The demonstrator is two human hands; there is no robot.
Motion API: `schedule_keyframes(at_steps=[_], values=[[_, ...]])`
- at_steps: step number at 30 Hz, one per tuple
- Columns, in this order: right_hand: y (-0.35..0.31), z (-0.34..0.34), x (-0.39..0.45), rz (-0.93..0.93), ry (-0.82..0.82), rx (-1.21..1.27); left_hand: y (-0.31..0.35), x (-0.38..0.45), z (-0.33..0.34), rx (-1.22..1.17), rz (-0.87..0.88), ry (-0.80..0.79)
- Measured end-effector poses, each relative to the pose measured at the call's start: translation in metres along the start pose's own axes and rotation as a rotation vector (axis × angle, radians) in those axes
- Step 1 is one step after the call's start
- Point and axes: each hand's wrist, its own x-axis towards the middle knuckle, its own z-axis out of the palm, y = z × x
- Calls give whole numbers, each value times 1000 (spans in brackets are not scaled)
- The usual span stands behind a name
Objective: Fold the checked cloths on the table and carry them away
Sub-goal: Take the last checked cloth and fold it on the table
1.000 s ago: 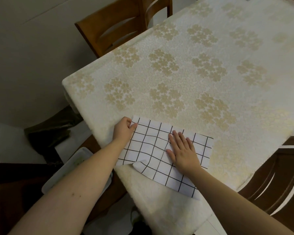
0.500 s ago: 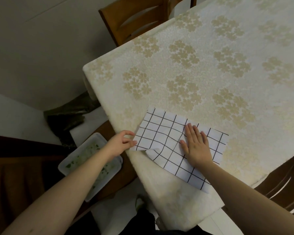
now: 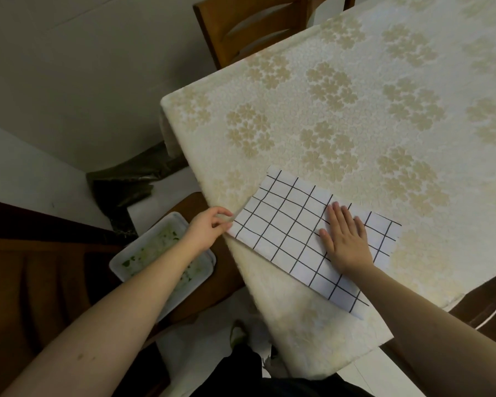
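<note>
Pressing flat on the checked cloth [image 3: 287, 230], your right hand [image 3: 345, 239] lies right of the frame's centre with its fingers straight and together, palm down on the fabric, holding nothing in a curl. The cloth is a white rectangle with a thin black grid, folded into a long strip that runs from the middle of the frame down toward the lower right. It lies along the near edge of the table [image 3: 384, 96], and its lower-right end hangs slightly over that edge.

Your left hand [image 3: 209, 226] sits left of centre, just off the table's edge. Its thumb and forefinger pinch the cloth's left corner; the other fingers curl loosely behind.

The table wears a cream tablecloth with a pale gold flower pattern, filling the upper right of the frame and draping down over the near side at the bottom centre.

At the top centre, a wooden chair [image 3: 249, 27] stands against the table's far side. In the lower left, below your left forearm, a white rectangular tray [image 3: 143, 253] with green scraps in it rests on a brown wooden seat [image 3: 221, 279]. A dark crumpled bag [image 3: 126, 184] lies on the floor at centre left.
</note>
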Motion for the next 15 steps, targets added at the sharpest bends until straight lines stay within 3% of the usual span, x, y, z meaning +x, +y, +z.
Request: schedule_keyframes(at_steps=[3,10,15], values=[[0,-1,0,0,-14,11,4,3,0,16,-19,74],[1,-2,1,-5,-43,2,-2,0,18,97,-139,27],[-3,-2,1,2,-17,-15,-4,1,35,89,-216,115]])
